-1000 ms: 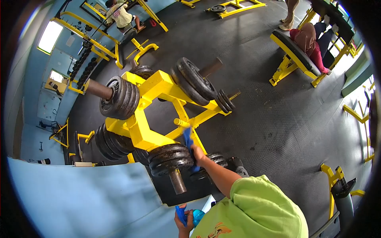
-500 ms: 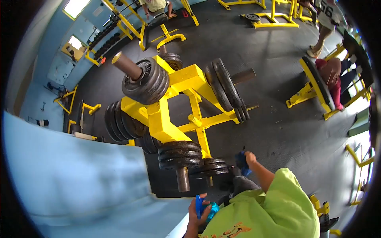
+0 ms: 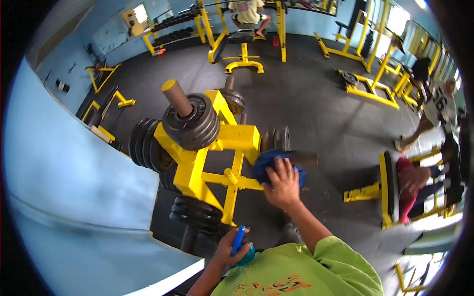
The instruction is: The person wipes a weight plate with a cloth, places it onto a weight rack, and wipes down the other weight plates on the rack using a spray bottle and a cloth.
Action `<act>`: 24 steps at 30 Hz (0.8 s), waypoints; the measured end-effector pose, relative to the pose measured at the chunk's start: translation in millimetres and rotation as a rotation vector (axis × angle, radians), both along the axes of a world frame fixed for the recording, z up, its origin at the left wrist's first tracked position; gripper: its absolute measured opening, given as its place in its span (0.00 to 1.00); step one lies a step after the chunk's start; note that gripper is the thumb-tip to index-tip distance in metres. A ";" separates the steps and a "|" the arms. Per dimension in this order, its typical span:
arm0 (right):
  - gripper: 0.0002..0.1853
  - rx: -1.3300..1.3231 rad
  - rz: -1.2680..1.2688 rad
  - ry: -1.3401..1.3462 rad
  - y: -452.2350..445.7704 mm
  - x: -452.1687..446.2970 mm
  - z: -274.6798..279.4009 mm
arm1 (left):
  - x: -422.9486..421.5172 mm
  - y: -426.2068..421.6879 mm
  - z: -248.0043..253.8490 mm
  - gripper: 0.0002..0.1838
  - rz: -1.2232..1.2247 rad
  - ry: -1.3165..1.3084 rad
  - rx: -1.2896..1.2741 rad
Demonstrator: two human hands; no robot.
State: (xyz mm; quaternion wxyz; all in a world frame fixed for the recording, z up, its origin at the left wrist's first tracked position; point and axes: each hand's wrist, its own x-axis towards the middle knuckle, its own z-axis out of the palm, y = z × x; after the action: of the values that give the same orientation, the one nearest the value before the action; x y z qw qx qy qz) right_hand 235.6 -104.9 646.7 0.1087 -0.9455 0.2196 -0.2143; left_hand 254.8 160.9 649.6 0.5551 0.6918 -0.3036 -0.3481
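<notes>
My left hand (image 3: 226, 250) is wrapped round a spray bottle (image 3: 238, 240) with a blue trigger head and a teal body, low in front of my green shirt. With fingers spread, my right hand (image 3: 284, 190) presses a blue cloth (image 3: 265, 164) against the right side of a yellow weight rack (image 3: 239, 137). Most of the black plates (image 3: 282, 138) there are hidden behind the cloth. A bare peg (image 3: 303, 158) sticks out beyond it. On the rack's upper peg sits another stack of black plates (image 3: 191, 123); further plates (image 3: 196, 213) hang near my left hand.
A blue wall and ledge (image 3: 98, 197) run along the left. On the right, a person lies on a yellow-framed bench (image 3: 390, 190), with another person (image 3: 439, 108) standing behind. Someone sits on a bench (image 3: 242, 37) at the back. A dumbbell rack (image 3: 173, 34) lines the far wall.
My right hand has moved forward and up with the cloth, from beside my body onto the rack's right-hand plates. The left hand still holds the spray bottle. The view has turned and tilted up.
</notes>
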 end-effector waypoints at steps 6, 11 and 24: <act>0.29 0.212 0.013 0.026 -92.7 84.5 39.2 | -19.2 -92.6 7.0 0.23 0.261 0.039 0.006; 0.29 0.538 0.002 0.586 -182.7 156.1 35.4 | -32.9 -132.9 19.5 0.23 0.188 -0.062 0.086; 0.32 0.490 0.217 0.545 -192.3 138.9 24.6 | -32.3 -126.2 19.3 0.25 0.304 -0.147 0.155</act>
State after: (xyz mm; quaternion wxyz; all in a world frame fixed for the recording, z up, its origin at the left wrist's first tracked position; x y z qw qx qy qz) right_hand 374.5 -297.2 671.2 0.2913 -0.9316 0.1837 0.1165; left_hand 222.5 34.8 668.8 0.5227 0.7940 -0.2075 -0.2310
